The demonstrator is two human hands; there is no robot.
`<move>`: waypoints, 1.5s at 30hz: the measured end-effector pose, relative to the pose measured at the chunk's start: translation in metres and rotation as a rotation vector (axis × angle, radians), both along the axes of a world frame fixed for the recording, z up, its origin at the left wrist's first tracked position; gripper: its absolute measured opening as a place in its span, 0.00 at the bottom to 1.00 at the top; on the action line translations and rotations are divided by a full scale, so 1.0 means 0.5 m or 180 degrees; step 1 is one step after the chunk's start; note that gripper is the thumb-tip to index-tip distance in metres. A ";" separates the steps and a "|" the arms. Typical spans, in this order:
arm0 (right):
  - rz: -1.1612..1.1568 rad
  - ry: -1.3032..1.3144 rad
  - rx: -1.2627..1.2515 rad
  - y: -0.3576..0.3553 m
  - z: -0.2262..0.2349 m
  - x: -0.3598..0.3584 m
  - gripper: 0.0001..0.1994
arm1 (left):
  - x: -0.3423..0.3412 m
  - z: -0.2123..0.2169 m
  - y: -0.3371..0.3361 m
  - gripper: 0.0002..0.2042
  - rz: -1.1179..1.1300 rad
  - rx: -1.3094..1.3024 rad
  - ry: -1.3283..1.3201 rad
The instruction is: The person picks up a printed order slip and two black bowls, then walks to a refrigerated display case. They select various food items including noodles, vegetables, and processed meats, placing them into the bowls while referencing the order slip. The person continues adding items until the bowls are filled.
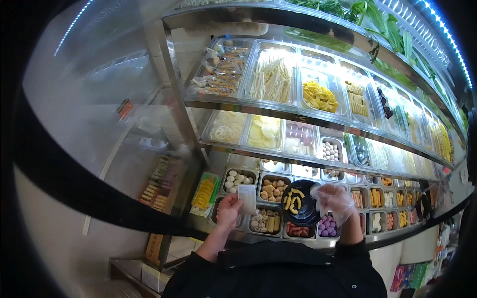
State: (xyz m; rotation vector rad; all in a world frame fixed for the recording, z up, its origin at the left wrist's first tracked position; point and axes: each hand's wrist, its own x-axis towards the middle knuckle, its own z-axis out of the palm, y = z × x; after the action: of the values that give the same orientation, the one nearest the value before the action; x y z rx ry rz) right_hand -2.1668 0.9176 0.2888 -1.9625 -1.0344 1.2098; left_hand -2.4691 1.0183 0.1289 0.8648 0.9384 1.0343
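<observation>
My bare left hand (229, 211) pinches a small white paper slip (247, 198) with faint print, upright above the metal bins. Over toward the right, my right hand (336, 202) wears a loose clear plastic glove. Its fingers close at the right rim of a round black bowl (309, 212); the glove's glare partly hides the grip. Several curved yellow pieces (293, 201) lie in the bowl's left half. Below and around the bowl are bins of brown balls (273, 189), purple balls (328, 226) and reddish sausage-like pieces (298, 230).
A metal-framed rack (278, 110) with clear tubs of noodles, slices and greens rises beyond the bins. White balls (237, 180) fill a bin at left, beside a green-edged tray (204, 193) of yellow food. More food bins (376, 198) continue rightward.
</observation>
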 end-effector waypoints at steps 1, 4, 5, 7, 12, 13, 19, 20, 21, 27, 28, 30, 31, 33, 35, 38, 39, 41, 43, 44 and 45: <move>-0.0004 -0.0130 0.0322 0.045 0.058 -0.022 0.11 | -0.004 0.010 0.029 0.11 -0.0073 -0.0034 -0.0167; 0.0401 -0.0464 0.1291 0.204 0.198 -0.056 0.13 | -0.010 0.042 0.108 0.11 -0.0220 0.0007 -0.0424; 0.0351 -0.0944 0.1708 0.277 0.223 -0.063 0.12 | -0.011 0.050 0.126 0.10 -0.0283 0.0009 -0.0479; 0.0365 -0.1610 0.2303 0.430 0.265 -0.051 0.14 | -0.015 0.056 0.158 0.09 -0.0395 -0.0053 -0.0567; 0.0833 -0.2771 0.1748 0.745 0.308 0.041 0.17 | -0.035 0.019 0.206 0.10 -0.0626 -0.0160 -0.0676; 0.0897 -0.3426 0.1553 0.784 0.302 0.050 0.16 | -0.042 0.009 0.215 0.10 -0.0636 -0.0335 -0.0489; 0.0317 -0.4393 0.0148 0.912 0.260 0.052 0.23 | -0.058 -0.029 0.220 0.10 -0.0313 -0.0620 -0.1102; 0.0348 -0.4489 0.0064 0.926 0.262 0.058 0.23 | -0.058 -0.031 0.222 0.11 -0.0226 -0.0646 -0.0892; 0.0383 -0.4582 -0.0027 0.939 0.261 0.063 0.23 | -0.059 -0.033 0.223 0.10 -0.0192 -0.0617 -0.0903; -0.0071 -0.2621 0.2137 0.955 0.272 0.134 0.20 | -0.061 -0.054 0.225 0.10 -0.0066 -0.0589 -0.0997; -0.0086 -0.1935 0.1954 0.952 0.280 0.140 0.21 | -0.058 -0.059 0.227 0.10 -0.0065 -0.0601 -0.1003; -0.0498 -0.0811 0.1872 0.935 0.291 0.144 0.23 | -0.057 -0.067 0.228 0.10 -0.0033 -0.0690 -0.0977; -0.0620 -0.0393 0.2061 0.926 0.295 0.140 0.23 | -0.057 -0.070 0.226 0.10 -0.0039 -0.0624 -0.0970; -0.0847 0.0226 0.2213 0.904 0.311 0.137 0.17 | -0.055 -0.075 0.226 0.11 -0.0040 -0.0634 -0.1005; -0.0902 0.0659 0.2649 0.877 0.324 0.135 0.15 | -0.056 -0.078 0.226 0.11 -0.0026 -0.0616 -0.0901; -0.0681 0.1381 0.2684 0.842 0.331 0.135 0.11 | -0.058 -0.078 0.225 0.10 -0.0057 -0.0596 -0.0908; -0.0916 0.1629 0.2649 0.836 0.331 0.134 0.11 | -0.058 -0.077 0.224 0.10 -0.0081 -0.0607 -0.1012; -0.0955 0.0458 0.2336 0.834 0.330 0.126 0.10 | -0.056 -0.075 0.222 0.10 -0.0076 -0.0630 -0.0892; -0.1107 -0.0375 0.1746 0.842 0.328 0.111 0.10 | -0.054 -0.072 0.220 0.10 -0.0084 -0.0640 -0.0870; -0.0939 -0.0764 0.1603 0.849 0.325 0.102 0.15 | -0.053 -0.070 0.217 0.10 -0.0101 -0.0634 -0.0858; -0.0712 -0.1138 0.1445 0.856 0.320 0.092 0.23 | -0.053 -0.068 0.217 0.10 -0.0121 -0.0689 -0.0916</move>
State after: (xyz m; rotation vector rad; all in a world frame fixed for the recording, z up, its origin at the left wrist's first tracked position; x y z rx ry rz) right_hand -2.1206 1.3454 0.4488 -1.8936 -1.1084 0.4577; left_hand -2.4955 1.1266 0.0951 0.5352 0.7698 0.9738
